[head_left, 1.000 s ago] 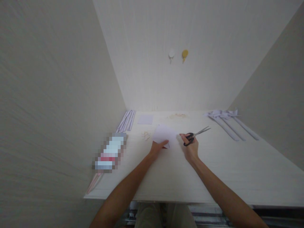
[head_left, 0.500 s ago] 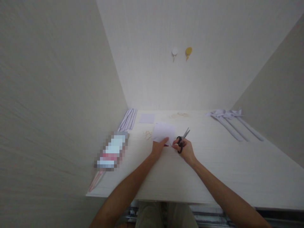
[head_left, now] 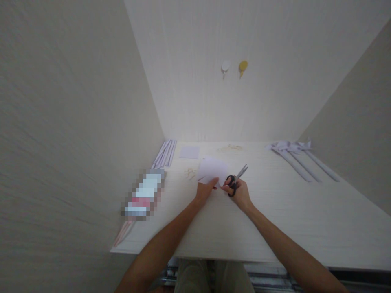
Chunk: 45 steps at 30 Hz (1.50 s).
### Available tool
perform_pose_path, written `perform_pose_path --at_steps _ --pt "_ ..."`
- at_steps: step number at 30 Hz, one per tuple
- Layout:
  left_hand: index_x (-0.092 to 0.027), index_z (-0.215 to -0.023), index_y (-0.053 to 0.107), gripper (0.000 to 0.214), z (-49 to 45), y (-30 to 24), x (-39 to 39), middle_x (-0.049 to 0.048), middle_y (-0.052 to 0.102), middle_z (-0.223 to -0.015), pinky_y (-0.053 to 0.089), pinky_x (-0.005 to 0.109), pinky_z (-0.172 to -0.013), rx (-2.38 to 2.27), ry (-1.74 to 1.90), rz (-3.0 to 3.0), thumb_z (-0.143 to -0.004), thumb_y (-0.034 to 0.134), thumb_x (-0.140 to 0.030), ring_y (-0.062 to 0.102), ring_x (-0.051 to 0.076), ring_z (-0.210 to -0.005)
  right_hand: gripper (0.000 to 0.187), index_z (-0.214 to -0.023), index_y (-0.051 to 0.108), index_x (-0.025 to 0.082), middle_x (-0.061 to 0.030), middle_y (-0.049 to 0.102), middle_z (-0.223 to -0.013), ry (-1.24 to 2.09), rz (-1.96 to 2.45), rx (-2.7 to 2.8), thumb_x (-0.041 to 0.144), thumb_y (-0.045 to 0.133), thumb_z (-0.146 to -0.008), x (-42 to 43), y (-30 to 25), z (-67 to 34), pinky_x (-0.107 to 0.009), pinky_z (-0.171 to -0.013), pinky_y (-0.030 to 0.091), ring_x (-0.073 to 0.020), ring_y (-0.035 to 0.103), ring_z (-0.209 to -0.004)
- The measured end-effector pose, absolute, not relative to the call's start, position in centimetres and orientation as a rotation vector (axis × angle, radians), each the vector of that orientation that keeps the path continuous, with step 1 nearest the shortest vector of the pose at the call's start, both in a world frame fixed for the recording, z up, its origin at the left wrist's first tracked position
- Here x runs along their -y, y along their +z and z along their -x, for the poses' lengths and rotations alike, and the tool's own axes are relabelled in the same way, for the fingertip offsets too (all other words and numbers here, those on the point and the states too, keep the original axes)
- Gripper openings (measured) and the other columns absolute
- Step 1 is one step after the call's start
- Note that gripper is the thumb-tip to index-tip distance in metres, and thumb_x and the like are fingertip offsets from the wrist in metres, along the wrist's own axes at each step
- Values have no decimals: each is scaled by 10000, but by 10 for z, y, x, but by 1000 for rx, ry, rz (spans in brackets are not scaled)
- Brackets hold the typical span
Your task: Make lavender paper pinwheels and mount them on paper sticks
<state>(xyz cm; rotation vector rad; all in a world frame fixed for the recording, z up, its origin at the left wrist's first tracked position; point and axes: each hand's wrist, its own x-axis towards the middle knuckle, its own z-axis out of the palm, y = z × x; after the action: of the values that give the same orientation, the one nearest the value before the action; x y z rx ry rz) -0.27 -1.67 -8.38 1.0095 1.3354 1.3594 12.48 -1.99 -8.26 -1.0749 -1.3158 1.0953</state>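
A small white sheet of paper (head_left: 212,169) is gripped at its lower edge by my left hand (head_left: 207,190), thumb on top and fingers underneath. The sheet bends slightly and is lifted at the right. My right hand (head_left: 240,193) is closed round a pair of scissors (head_left: 240,175) with black handles. Their blades point up and to the right, away from the paper, and stand slightly apart. The thumb and fingertip of that same hand are at the paper's lower right corner; whether they pinch it is too small to tell.
Rolled paper tubes lie at the back left (head_left: 165,154) and the right (head_left: 296,160), the right ones with crumpled paper strips. A flat paper square (head_left: 189,152) and rubber bands (head_left: 190,173) lie nearby. A blurred-out object (head_left: 145,195) sits left. Two hooks (head_left: 243,66) hang on the back wall.
The paper has shifted slightly right and bends more at its right side. The scissors have tilted a little to the right in my right hand.
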Motion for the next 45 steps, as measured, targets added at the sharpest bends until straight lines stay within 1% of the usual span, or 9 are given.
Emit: perform_pose_path --at_steps 3,9,14,19,24,33,37,42,45 --pt "-137 -629 613 225 4 -85 17 27 621 -614 466 254 -527 -1377 1351 -1049 -570 619 -355 563 130 -518 257 -561 512 170 32 513 -528 1096 1072 1331 284 719 -458 20 -82 -124 -222 -443 314 -82 408 -457" --pt "-152 -579 601 220 4 -82 19 8 600 -554 454 258 -556 -1424 1329 -1113 -584 601 -373 547 127 -490 275 -562 507 170 39 496 -526 1083 1085 1319 288 729 -451 20 -83 -125 -219 -443 308 -78 401 -459" --pt "-165 -610 610 186 3 -83 19 5 618 -601 458 261 -597 -1402 1310 -1149 -589 598 -349 563 132 -534 309 -569 477 175 68 420 -463 1097 1108 1290 298 732 -446 20 -84 -125 -207 -398 257 -63 346 -414" --pt "-165 -631 612 220 3 -82 21 18 629 -641 463 271 -599 -1364 1306 -1167 -589 597 -380 577 154 -594 312 -591 465 178 62 436 -480 1143 1082 1268 320 718 -476 20 -85 -125 -206 -395 266 -62 361 -412" --pt "-166 -629 620 213 5 -82 21 24 635 -629 457 295 -675 -1374 1313 -1151 -568 624 -370 588 170 -641 318 -586 455 181 66 411 -447 1145 1105 1255 349 706 -487 20 -87 -126 -201 -370 268 -60 350 -394" --pt "-154 -717 627 240 2 -80 22 45 646 -741 479 263 -558 -1327 1311 -1081 -564 634 -338 587 160 -641 305 -583 457 172 69 406 -445 1146 1100 1238 328 705 -498 20 -88 -125 -190 -369 262 -51 346 -395" --pt "-147 -686 626 228 1 -80 23 39 644 -716 480 250 -544 -1319 1313 -1056 -555 642 -333 580 148 -619 314 -579 458 172 65 413 -446 1145 1093 1238 350 702 -493 19 -90 -125 -191 -362 259 -54 343 -394" --pt "-149 -732 626 237 1 -82 22 38 645 -745 480 235 -510 -1288 1302 -1042 -565 636 -316 581 141 -619 329 -561 461 170 62 414 -443 1106 1112 1247 367 710 -476 19 -90 -126 -195 -367 256 -56 343 -397" --pt "-146 -705 627 227 0 -83 21 39 647 -722 472 231 -487 -1290 1285 -1039 -548 650 -308 578 137 -587 349 -552 452 174 69 409 -435 1099 1136 1231 370 724 -454 20 -88 -125 -200 -368 243 -56 334 -387"
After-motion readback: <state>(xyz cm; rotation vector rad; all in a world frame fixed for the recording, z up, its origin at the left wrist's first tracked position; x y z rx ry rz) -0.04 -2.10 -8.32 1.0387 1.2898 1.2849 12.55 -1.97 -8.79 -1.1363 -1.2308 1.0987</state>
